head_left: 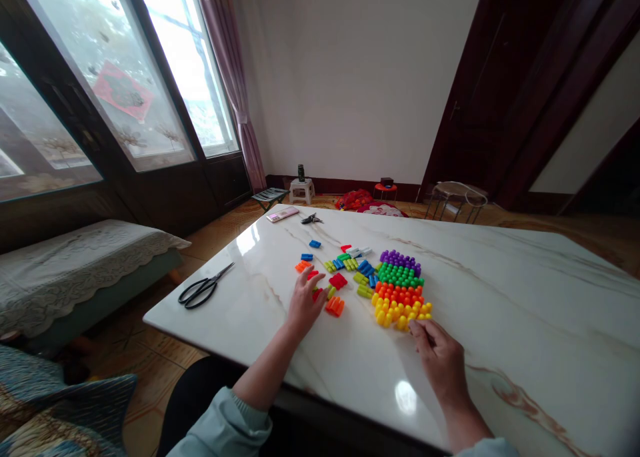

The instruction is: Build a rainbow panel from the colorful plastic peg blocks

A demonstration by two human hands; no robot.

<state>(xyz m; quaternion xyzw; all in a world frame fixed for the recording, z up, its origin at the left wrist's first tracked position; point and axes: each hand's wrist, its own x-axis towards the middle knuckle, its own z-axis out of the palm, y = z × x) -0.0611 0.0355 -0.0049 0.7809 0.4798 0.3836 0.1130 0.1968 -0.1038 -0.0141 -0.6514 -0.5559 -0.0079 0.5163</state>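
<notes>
Small rounded plastic pieces lie on a marble-patterned table (480, 290). On the right they are grouped by colour: purple pieces (400, 262), green pieces (400, 275), orange-red pieces (399, 293) and, nearest me, yellow pieces (395, 312). My right hand (441, 356) is at the near edge of the yellow group, its fingers pinched on what looks like a yellow piece, mostly hidden. Over the loose pieces to the left, my left hand (304, 300) has its fingers apart. Red pieces (338, 282) and orange pieces (335, 306) lie beside it.
Black-handled scissors (204, 289) rest at the table's left. Farther back are a pink phone (283, 214) and a small dark tool (311, 219). Loose blue pieces (367, 268) and lime-green pieces (364, 290) lie mid-table. A cloth-covered bench (75, 264) stands left.
</notes>
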